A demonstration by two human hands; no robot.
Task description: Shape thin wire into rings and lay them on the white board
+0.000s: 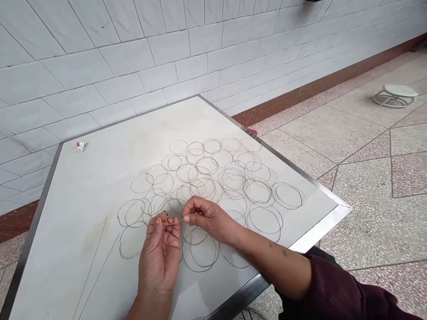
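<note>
Above the white table [133, 133]: one thin wire [176, 222], pinched between thumb and fingers of the right hand [207, 218]; left hand [162, 253], palm up, fingers curled at the same wire; wire rings [202, 253] beneath, many overlapping.

The tabletop [133, 149] is off-white with a faint yellowish-tan stain at lower left, edged in silver-grey metal trim [287, 165]. The wire rings [200, 271] across the middle look dark grey. Behind, the wall tiles [126, 55] are white with grey joint lines, above a reddish-brown mottled baseboard [283, 98]. At right, the terrazzo floor [367, 178] shows speckled pale grey and pinkish panels. The stool seat [400, 90] is white; the sleeve [343, 284] at lower right is dark maroon.
</note>
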